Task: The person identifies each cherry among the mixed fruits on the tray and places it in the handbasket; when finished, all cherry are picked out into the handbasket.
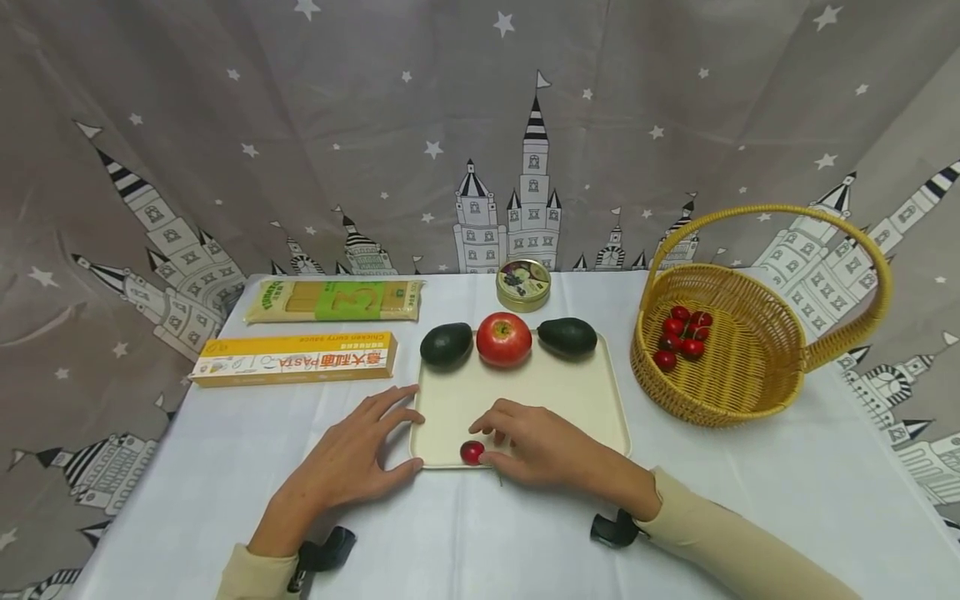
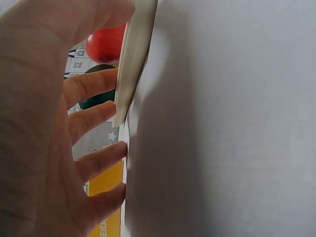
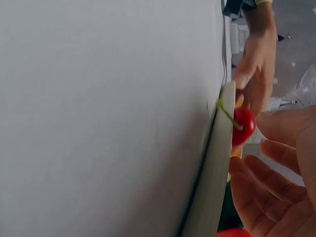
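A cream tray (image 1: 525,408) holds a tomato (image 1: 504,339) flanked by two dark green avocados (image 1: 446,345), (image 1: 567,337). One red cherry (image 1: 471,452) lies by the tray's front rim; in the right wrist view this cherry (image 3: 245,127) has its green stem hanging over the rim. My right hand (image 1: 536,443) hovers over the front of the tray, fingers loosely bent, thumb tip right beside the cherry. Whether the thumb touches it I cannot tell. Along the tray's left side my left hand (image 1: 348,454) spreads its fingers, thumb at the front corner; several fingertips meet the rim (image 2: 129,74).
A yellow wicker basket (image 1: 750,400) with a tall handle stands at the right, several cherries (image 1: 692,348) inside. A round tin (image 1: 522,285) sits behind the tray. On the left lie a noodle packet (image 1: 335,301) and a yellow pasta box (image 1: 296,360). A patterned curtain (image 1: 360,108) hangs behind.
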`<state>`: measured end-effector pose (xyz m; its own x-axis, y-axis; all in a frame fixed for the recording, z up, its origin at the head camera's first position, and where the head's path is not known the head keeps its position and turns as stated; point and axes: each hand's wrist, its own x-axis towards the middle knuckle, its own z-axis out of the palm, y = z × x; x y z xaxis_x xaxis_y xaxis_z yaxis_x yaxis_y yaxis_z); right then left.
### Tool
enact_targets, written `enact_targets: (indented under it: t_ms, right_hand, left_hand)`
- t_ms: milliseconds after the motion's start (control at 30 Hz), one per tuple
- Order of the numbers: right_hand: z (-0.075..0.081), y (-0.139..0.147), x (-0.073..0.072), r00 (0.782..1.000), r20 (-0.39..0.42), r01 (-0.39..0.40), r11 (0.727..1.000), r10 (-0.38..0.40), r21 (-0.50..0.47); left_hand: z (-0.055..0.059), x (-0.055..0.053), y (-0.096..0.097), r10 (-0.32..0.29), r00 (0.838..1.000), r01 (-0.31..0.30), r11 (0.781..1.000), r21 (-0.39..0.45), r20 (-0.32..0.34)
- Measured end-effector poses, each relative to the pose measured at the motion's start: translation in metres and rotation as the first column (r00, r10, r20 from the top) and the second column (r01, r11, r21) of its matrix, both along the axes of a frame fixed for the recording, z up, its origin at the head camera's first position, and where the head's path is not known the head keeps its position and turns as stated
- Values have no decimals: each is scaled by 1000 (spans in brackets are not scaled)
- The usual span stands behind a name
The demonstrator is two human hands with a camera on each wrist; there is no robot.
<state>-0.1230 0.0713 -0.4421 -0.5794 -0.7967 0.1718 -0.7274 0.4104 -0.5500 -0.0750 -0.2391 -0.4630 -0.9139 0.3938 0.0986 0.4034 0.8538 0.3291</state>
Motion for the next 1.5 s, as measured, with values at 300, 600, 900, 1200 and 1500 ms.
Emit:
enact_targets:
  t_ms: [300, 600, 900, 1200, 1500]
  right_hand:
    - [-3, -10, 7, 999, 2, -32, 999, 32, 27]
    - [-1, -11, 8, 1000, 22, -24, 996, 22, 88]
    - [0, -9, 8, 1000, 8, -29, 996, 28, 82]
    - [8, 9, -2, 999, -35, 37, 998, -36, 40]
    - [32, 53, -17, 985, -36, 169, 985, -169, -18]
  left_hand:
    - [-1, -2, 0, -13, 1000, 13, 1000, -2, -13]
    - [-1, 0, 0, -12, 1000, 12, 1000, -2, -29]
    - [-2, -1, 0, -9, 1000, 10, 1000, 6, -30]
    - [-4, 0, 0, -9, 999, 9, 1000, 9, -31]
    - [-2, 0, 0, -12, 999, 12, 1000, 0, -44]
